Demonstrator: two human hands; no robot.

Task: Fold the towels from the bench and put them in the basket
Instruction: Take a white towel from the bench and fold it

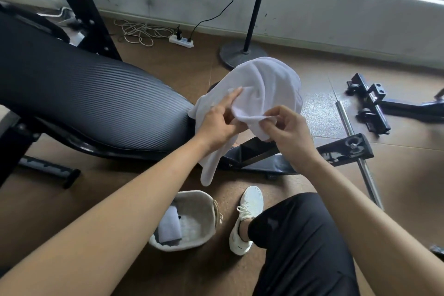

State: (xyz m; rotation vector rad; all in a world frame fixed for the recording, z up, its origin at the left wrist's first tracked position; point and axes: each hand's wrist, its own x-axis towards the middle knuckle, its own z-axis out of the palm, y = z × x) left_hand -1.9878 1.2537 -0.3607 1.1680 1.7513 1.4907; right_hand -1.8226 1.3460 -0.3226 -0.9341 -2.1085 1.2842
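- White towel [266, 84]: off the counter [96, 98], held in the air by both hands past the counter's right end. Not yet folded; bunched and creased.
- Left grip [216, 125]: closed on the towel. Forefinger lies straight along the cloth; the other fingers curl into a fold of it.
- Right grip [288, 132]: thumb and fingers pinch a hem of the towel, clamped.
- Key relation: a short run of hem spans the 2 grips, running left to right. The bulk of the cloth billows to the far side of both grips, and 1 tail hangs down on the near side below the left grip.
- Long axis, as held: from the far, upper bulge to the near, lower tail, roughly crosswise to the hem between the grips.
- Judgement: the fold needs that hem drawn taut first, so the grips should part along the left-right line and let the bulk drop flat.
- Basket [206, 235]: on the floor, near side, below the left forearm and just left of the white shoe [245, 218]. It already holds 1 grey folded towel [169, 226] against its left wall.
- Judgement: the left grip is the nearer to the basket, and the free space inside lies to the right of the grey towel.
- Risk: the loose tail may drag on the basket rim.
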